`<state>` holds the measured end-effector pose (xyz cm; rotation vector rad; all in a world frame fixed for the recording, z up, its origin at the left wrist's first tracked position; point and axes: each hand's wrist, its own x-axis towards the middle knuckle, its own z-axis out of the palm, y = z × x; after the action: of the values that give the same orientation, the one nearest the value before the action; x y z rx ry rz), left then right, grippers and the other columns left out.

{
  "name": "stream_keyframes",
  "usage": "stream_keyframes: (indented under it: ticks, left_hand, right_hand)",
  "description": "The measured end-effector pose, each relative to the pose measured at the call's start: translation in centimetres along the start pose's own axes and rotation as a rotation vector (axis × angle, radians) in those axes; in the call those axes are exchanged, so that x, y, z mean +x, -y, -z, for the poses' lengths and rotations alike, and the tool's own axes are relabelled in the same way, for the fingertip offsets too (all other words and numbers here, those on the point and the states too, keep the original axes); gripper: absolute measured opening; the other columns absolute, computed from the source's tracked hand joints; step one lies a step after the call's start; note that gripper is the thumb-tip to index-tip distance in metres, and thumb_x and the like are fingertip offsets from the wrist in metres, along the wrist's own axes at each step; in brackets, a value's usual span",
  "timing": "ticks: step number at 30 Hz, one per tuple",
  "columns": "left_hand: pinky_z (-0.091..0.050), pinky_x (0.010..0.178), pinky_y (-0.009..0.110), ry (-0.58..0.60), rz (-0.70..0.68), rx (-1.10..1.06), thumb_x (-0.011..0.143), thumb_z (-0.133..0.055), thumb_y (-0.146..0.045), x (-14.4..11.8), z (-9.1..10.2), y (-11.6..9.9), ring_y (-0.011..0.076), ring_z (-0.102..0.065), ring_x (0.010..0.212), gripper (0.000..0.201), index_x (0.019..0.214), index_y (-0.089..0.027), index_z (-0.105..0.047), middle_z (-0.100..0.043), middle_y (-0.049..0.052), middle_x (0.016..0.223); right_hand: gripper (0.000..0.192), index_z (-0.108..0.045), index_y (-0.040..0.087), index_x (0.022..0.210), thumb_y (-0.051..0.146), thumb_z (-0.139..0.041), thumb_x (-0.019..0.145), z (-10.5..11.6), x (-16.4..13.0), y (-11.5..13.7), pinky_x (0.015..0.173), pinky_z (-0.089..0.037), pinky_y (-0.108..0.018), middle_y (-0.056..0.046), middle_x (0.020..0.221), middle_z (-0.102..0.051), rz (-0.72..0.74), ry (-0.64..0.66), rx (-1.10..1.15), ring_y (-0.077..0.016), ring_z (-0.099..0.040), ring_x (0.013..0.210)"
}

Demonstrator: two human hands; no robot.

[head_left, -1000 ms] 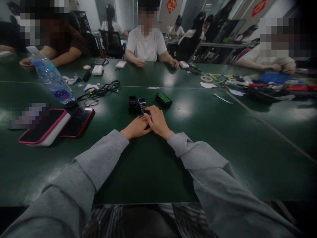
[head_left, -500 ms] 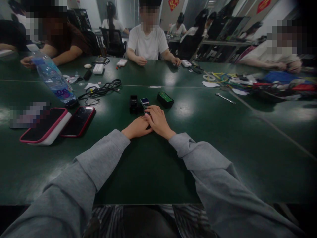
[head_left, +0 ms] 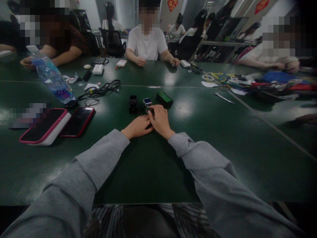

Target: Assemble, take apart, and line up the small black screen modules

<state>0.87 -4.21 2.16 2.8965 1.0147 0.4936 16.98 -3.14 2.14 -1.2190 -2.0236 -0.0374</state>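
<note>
A small electronic device with a lit screen (head_left: 147,101) pokes out beyond my fingertips, its lower part covered. My right hand (head_left: 160,118) curls over it from the right, fingers bent and thumb pressed inward. From the left, my left hand (head_left: 139,126) closes at its near end, its fingertips partly behind the right hand. Just left of the device stands a black open housing (head_left: 133,104). To the right lies a black case with a green circuit board (head_left: 165,98).
Two phones in red cases (head_left: 44,127) lie at left, one on a white block. Beyond are a tilted water bottle (head_left: 53,74), black cables (head_left: 106,87) and a wrench (head_left: 224,98). Tangled wires (head_left: 269,82) heap at right. Co-workers sit across the green table (head_left: 210,158).
The device has shifted slightly right and turned between my hands. My right-hand fingers have bent more over it. At the right edge, a dark blurred shape has appeared over the table.
</note>
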Motion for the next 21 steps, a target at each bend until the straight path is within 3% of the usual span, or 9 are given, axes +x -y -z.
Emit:
stream_keyframes:
  ticks: [5, 10, 15, 18, 21]
  left_hand:
    - [-0.052, 0.094, 0.039, -0.039, -0.050, 0.021, 0.100, -0.050, -0.028, -0.2, 0.9, -0.5, 0.0237, -0.067, 0.106, 0.026, 0.110, -0.016, -0.071, -0.072, 0.010, 0.116]
    - [-0.050, 0.076, 0.032, -0.111, -0.054, 0.053, 0.102, -0.045, -0.033, -0.5, 1.1, -0.8, 0.0204, -0.067, 0.090, 0.032, 0.096, -0.016, -0.071, -0.073, 0.009, 0.099]
    - [-0.035, 0.054, 0.027, -0.066, 0.067, 0.135, 0.102, -0.043, -0.037, -0.8, 0.9, -0.9, 0.0157, -0.060, 0.059, 0.040, 0.077, -0.018, -0.068, -0.070, 0.004, 0.070]
    - [-0.032, 0.052, 0.026, -0.096, 0.077, 0.156, 0.101, -0.042, -0.037, -1.0, 1.0, -0.9, 0.0145, -0.059, 0.057, 0.040, 0.076, -0.019, -0.068, -0.070, 0.003, 0.068]
    - [-0.030, 0.051, 0.026, -0.107, 0.068, 0.150, 0.102, -0.040, -0.037, -1.2, 1.0, -1.0, 0.0133, -0.056, 0.055, 0.042, 0.074, -0.019, -0.066, -0.067, 0.003, 0.066]
  right_hand:
    - [0.029, -0.057, 0.018, 0.121, 0.033, -0.045, 0.099, 0.1, 0.0, -0.6, 0.097, -0.047, -0.052, -0.015, 0.115, -0.061, -0.110, -0.076, -0.033, -0.0333, -0.053, 0.114]
    - [0.055, -0.043, 0.022, 0.149, 0.029, -0.051, 0.094, -1.0, 0.1, -2.2, 0.109, -0.043, -0.058, -0.016, 0.143, -0.044, -0.092, -0.019, -0.056, -0.0364, -0.042, 0.134]
    - [0.060, -0.041, 0.020, 0.152, 0.020, -0.047, 0.092, -1.4, -0.1, -2.7, 0.098, -0.054, -0.049, -0.016, 0.129, -0.054, -0.109, 0.132, 0.065, -0.0310, -0.060, 0.116]
    - [0.061, -0.041, 0.022, 0.152, 0.019, -0.048, 0.091, 0.4, -1.2, -2.2, 0.098, -0.055, -0.049, -0.015, 0.131, -0.054, -0.074, 0.165, 0.119, -0.0307, -0.061, 0.117]
    - [0.061, -0.038, 0.027, 0.153, 0.023, -0.048, 0.093, 4.2, -4.3, -2.2, 0.099, -0.055, -0.051, -0.013, 0.136, -0.053, -0.005, 0.238, 0.183, -0.0307, -0.060, 0.120]
